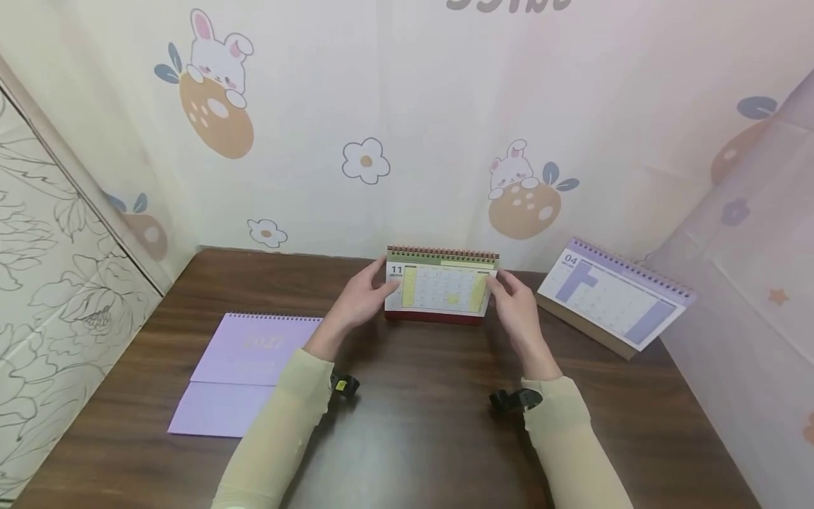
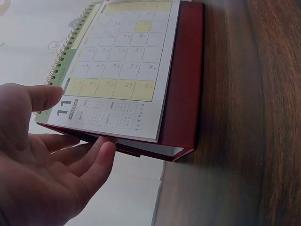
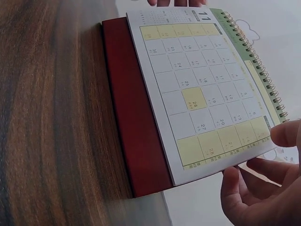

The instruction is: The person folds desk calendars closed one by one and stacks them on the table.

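A desk calendar (image 1: 439,284) with a red base (image 2: 187,80) stands upright at the back of the table, showing its month-11 page. Its spiral binding (image 3: 256,70) runs along the top over a green strip. My left hand (image 1: 361,297) holds the calendar's left side, thumb at the front page and the other fingers behind the edge. On the opposite side my right hand (image 1: 518,311) grips the edge the same way, its thumb (image 3: 286,133) near the top corner. Parts of the fingers are hidden behind the calendar.
A purple 2027 calendar (image 1: 235,360) lies on the left of the wooden table (image 1: 420,424), partly covered by the left forearm. At the back right, a calendar with a purple-patterned month-04 page (image 1: 617,293) stands tilted. A printed curtain (image 1: 432,127) hangs behind the table.
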A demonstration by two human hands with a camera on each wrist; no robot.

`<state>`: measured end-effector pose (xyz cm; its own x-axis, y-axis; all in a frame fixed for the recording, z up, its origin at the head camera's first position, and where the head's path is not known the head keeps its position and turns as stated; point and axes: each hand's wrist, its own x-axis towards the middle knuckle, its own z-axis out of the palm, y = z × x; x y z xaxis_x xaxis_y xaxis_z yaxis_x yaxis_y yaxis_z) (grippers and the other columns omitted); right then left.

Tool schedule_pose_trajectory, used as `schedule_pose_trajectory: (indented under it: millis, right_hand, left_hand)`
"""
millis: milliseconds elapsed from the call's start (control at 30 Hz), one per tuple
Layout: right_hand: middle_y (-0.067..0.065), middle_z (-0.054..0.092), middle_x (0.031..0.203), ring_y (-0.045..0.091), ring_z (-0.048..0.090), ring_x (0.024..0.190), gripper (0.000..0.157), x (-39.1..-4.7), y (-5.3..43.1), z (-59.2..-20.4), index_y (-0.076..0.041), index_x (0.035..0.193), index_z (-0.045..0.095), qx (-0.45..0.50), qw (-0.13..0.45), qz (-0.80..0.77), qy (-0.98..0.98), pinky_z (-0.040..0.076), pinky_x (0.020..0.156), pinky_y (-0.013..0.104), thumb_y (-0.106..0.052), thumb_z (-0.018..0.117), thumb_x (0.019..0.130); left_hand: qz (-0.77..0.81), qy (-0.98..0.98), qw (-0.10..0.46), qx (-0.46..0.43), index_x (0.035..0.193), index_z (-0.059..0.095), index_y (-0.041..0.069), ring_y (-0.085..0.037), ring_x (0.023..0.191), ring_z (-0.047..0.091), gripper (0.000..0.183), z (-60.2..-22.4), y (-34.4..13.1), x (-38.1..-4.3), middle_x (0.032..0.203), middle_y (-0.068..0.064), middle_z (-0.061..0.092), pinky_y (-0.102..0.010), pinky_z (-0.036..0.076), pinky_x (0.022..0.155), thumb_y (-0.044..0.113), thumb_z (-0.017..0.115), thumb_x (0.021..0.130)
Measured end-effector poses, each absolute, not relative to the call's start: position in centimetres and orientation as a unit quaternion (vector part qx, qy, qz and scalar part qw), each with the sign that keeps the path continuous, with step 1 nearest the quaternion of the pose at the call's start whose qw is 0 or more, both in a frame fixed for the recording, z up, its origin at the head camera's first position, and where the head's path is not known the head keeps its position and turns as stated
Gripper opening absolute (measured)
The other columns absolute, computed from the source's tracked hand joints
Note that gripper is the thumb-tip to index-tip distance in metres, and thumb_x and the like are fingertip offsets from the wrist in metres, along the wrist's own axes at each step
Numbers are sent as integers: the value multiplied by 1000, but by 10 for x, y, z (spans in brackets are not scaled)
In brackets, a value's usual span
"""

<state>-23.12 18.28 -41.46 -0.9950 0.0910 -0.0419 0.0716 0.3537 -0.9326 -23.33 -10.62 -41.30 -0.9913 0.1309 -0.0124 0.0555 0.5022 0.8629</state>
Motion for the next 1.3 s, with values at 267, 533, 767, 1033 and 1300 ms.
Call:
schedule_pose_trajectory:
  millis: [267,533,767,1033,1300]
  right_hand:
    - [16,48,147,32,56,114,62,-229,183,-414,-9,154,37,-59,-2,559,-827,43,99,46,-44,47,104]
    - [14,49,147,30,53,125,61,-228,186,-412,-9,149,46,-61,10,552,-831,43,103,47,-49,47,103]
    - [14,48,147,38,55,120,63,-227,186,-408,-10,151,44,-62,1,560,-826,42,103,50,-51,45,103]
    - [17,49,146,39,55,119,62,-227,186,-406,-8,150,44,-59,0,565,-823,41,104,51,-48,44,103]
    - [13,34,158,33,37,141,69,-227,187,-406,-5,153,36,-36,-12,594,-803,28,115,47,-53,40,104]
  left_hand:
    - [507,858,59,50,158,27,12,-24,148,23,73,-409,-108,-229,161,-6,29,-51,24,116,48,53,100]
    - [498,863,76,39,158,28,16,-25,146,29,74,-400,-108,-227,160,-5,32,-52,27,114,52,53,99]
    - [504,860,74,36,158,28,15,-25,146,28,74,-399,-109,-227,160,-6,33,-53,27,114,52,53,99]
    - [504,860,76,32,158,31,17,-27,143,34,74,-398,-109,-226,157,-6,37,-56,29,112,55,53,98]
    - [577,813,71,31,157,31,16,-23,146,29,76,-398,-109,-227,159,-4,35,-49,27,115,55,55,97]
